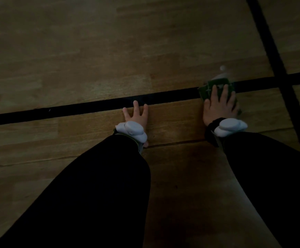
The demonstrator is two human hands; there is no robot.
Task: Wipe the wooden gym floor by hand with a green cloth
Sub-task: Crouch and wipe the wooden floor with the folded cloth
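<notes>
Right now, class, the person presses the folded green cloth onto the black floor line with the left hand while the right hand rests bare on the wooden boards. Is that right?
Not quite: the hands are swapped. The head view shows the right hand pressing the folded green cloth onto the black floor line, while the left hand rests bare on the wooden boards.

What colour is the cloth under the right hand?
Dark green cloth, seen in the head view, under the right hand.

Both arms reach forward in black sleeves, a pale band on each wrist. Left hand (pixel 136 114) flat, fingers spread and straight. Right hand (pixel 219 106) flat, palm down, fingers extended.
</notes>
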